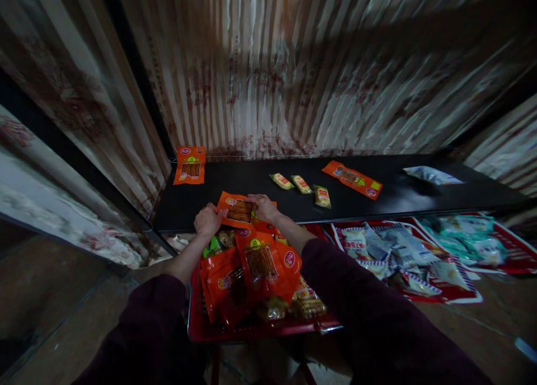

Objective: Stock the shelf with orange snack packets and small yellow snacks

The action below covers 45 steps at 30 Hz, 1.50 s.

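Note:
My left hand (207, 220) and my right hand (263, 207) both grip one orange snack packet (237, 210) at the near edge of a black shelf (235, 178). The left fingers are curled on its left edge, the right fingers lie over its top right corner. Just below my hands a red basket (201, 326) holds a heap of the same orange packets (255, 267) and some yellow ones.
On the shelf lie an orange packet (190, 165) at far left, three small yellow packets (301, 184), a long orange packet (352, 179) and a pale bag (432, 175). Open bags of pale and green snacks (403, 250) lie on the floor at right. A corrugated wall stands behind.

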### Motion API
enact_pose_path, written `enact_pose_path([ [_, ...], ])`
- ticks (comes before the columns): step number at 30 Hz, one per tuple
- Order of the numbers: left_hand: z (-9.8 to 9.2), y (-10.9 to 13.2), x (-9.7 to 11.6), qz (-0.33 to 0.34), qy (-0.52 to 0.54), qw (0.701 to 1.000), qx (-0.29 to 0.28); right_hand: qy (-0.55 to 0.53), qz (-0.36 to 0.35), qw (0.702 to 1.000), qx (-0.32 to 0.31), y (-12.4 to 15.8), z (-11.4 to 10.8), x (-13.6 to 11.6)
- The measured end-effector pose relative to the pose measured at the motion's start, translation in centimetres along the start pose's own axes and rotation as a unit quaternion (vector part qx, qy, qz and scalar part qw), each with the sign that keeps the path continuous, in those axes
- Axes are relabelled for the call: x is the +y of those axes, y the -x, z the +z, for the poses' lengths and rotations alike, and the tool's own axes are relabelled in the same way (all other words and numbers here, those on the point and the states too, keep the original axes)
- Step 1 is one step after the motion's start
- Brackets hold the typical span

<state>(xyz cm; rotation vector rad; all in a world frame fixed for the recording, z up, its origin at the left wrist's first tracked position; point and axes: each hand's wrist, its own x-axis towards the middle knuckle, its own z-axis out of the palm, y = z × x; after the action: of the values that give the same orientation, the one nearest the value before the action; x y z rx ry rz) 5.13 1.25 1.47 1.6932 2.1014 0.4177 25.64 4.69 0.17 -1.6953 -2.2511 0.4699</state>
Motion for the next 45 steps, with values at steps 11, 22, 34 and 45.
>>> enact_pose_path([
  [11, 4.0, 7.1, -1.8, -0.146, 0.495, 0.838, -0.18, 0.016, -0.091, 0.995, -0.023, -1.5, 1.8, -1.6],
  [22, 6.4, 11.7, 1.5, -0.148, 0.564, 0.772, -0.254, -0.016, -0.052, 0.99, 0.129, 1.4, 3.9, -2.6],
  [34, 6.3, 11.6, 0.6, -0.146, 0.657, 0.714, -0.193, -0.072, -0.043, 0.986, 0.145, 1.9, 3.7, -1.3],
  [45, 5.1, 7.3, -1.2, -0.132, 0.672, 0.716, -0.136, -0.117, -0.095, 0.987, 0.063, 1.8, 3.1, -0.5],
])
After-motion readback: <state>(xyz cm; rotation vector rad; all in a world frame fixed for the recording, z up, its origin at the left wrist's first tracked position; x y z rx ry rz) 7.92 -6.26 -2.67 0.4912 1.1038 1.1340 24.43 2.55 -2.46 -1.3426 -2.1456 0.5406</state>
